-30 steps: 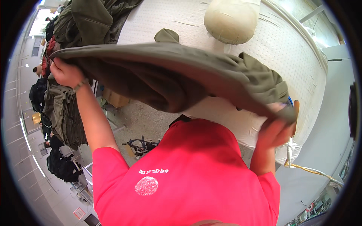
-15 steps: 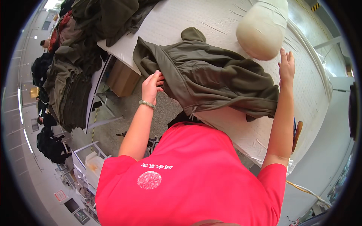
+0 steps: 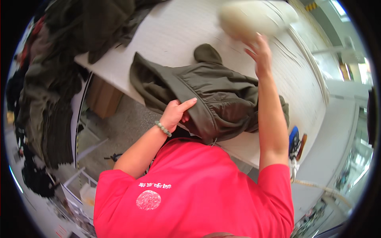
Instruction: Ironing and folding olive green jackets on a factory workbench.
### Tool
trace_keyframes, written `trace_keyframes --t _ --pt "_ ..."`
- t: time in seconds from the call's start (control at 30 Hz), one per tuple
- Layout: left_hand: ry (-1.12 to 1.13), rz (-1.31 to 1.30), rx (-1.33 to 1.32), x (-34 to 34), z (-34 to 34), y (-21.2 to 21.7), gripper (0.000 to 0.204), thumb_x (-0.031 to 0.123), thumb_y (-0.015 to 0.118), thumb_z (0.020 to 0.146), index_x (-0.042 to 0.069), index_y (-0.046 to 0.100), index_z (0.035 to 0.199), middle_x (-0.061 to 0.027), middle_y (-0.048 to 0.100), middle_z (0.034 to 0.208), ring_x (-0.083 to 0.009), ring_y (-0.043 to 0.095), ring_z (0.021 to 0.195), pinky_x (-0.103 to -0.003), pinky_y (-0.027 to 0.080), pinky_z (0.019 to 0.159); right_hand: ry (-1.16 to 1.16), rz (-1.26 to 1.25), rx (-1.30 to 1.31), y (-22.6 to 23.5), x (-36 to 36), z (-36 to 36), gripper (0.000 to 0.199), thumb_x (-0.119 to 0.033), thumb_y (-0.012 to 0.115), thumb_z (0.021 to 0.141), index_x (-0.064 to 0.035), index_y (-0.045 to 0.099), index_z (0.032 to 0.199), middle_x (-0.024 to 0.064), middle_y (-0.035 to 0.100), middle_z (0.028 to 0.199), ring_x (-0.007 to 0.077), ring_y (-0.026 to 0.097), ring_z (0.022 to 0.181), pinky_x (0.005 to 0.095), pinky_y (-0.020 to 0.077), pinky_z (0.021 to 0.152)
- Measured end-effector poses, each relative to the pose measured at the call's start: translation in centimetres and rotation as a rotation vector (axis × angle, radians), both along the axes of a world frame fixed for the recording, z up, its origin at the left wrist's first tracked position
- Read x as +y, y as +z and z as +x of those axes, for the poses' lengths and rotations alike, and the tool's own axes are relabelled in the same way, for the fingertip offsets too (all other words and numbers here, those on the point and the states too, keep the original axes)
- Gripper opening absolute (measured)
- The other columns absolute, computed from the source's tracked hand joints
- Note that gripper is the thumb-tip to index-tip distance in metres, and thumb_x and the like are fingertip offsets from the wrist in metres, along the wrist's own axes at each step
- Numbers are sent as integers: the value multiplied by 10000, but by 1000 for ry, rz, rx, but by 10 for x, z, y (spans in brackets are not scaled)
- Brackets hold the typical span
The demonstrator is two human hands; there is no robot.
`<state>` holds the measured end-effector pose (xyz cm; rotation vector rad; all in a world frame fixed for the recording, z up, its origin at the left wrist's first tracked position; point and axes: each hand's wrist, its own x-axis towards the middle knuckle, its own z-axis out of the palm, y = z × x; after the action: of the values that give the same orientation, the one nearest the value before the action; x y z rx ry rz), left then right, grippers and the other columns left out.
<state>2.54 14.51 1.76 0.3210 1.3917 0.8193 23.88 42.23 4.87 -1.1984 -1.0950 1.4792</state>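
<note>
The left hand [image 3: 176,114] is clamped on the hem of the olive garment [image 3: 234,105], thumb uppermost. The garment lies on the white surface [image 3: 170,35], overhanging the near edge. The right hand [image 3: 262,57], fingers spread, adjoins the blurred cream cushion [image 3: 254,18]; contact cannot be determined.

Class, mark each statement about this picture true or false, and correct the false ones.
1. The left hand is at the edge of the dark olive garment. True.
2. The right hand is clenched in a fist. False: it is open, beside the cream padded form.
3. The beaded bracelet is on the right wrist. False: it is on the left.
4. More dark garments are piled at the upper left. True.
</note>
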Motion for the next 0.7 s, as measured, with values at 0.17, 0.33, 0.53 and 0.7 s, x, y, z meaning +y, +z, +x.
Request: trace_keyframes --t 0.17,0.33,0.53,0.7 --pt "-53 290 -43 19 -4 34 324 281 735 930 -22 692 1036 -55 708 925 -139 631 758 -272 497 671 430 125 -1137 -29 38 103 709 -496 591 953 -39 473 1481 207 540 1456 332 544 1322 420 434 1083" --pt "-181 583 -141 13 -63 82 292 156 694 950 -44 665 1160 -74 695 1118 -148 616 1036 -300 469 938 433 -608 -1332 -13 -92 201 805 -709 664 788 -12 699 1189 210 724 1094 327 706 976 401 542 900" --pt "-175 719 -157 55 -75 112 298 203 687 957 -36 671 1134 -45 701 1019 -139 636 885 -286 514 800 -264 -599 -420 27 -297 222 390 -230 721 872 30 675 1159 120 723 1087 210 689 953 358 549 878" --pt "-782 473 121 198 -71 135 380 371 714 935 -6 729 979 -42 698 808 -105 616 673 -264 489 555 -884 -243 190 48 -291 224 380 -140 637 896 16 627 1242 130 673 1225 253 633 1136 379 480 1026"
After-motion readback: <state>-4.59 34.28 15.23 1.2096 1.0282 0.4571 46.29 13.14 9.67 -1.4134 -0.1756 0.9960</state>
